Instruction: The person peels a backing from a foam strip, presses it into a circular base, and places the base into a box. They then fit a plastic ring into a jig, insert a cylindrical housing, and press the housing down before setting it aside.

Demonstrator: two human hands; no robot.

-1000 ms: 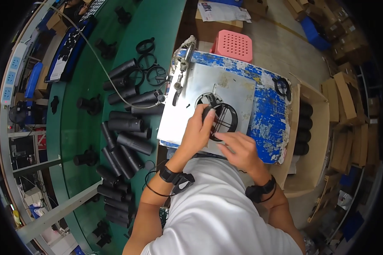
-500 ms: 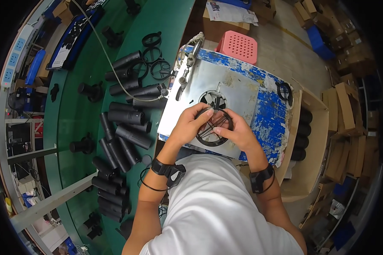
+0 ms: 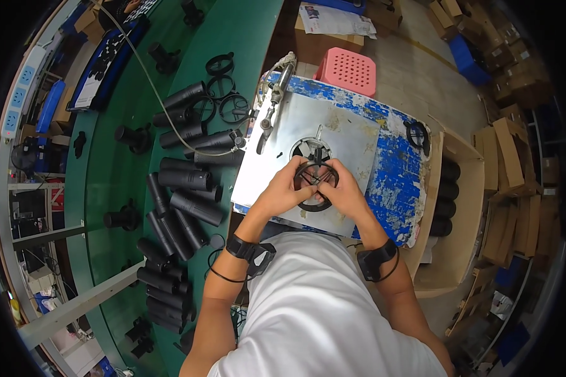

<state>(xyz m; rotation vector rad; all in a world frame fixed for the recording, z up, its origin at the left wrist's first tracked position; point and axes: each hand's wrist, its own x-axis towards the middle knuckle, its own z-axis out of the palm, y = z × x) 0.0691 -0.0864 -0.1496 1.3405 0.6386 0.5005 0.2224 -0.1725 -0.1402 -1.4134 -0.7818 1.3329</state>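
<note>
My left hand point(image 3: 288, 190) and my right hand point(image 3: 346, 192) grip opposite sides of a black ring with thin inner spokes point(image 3: 316, 165), their thumbs meeting near its middle. The ring is tilted above the near part of a grey metal plate point(image 3: 352, 135). Just beyond my fingers, a round fixture point(image 3: 302, 148) with a slot is set into the plate; the ring and hands partly cover it. Close to the fixture's left lies a tiny black piece point(image 3: 280, 155).
Left of the plate stands a metal air cylinder point(image 3: 278, 94) with a hose. Several black tubes point(image 3: 197, 207) and spoked rings point(image 3: 234, 108) lie on the green table point(image 3: 233, 38). Another ring point(image 3: 416, 134) rests on the worn blue board. A cardboard box point(image 3: 468, 213) holds tubes; a pink stool point(image 3: 347, 70) stands behind.
The ring has turned and tilted in my hands. Both hands have drawn closer together, my right hand shifting left.
</note>
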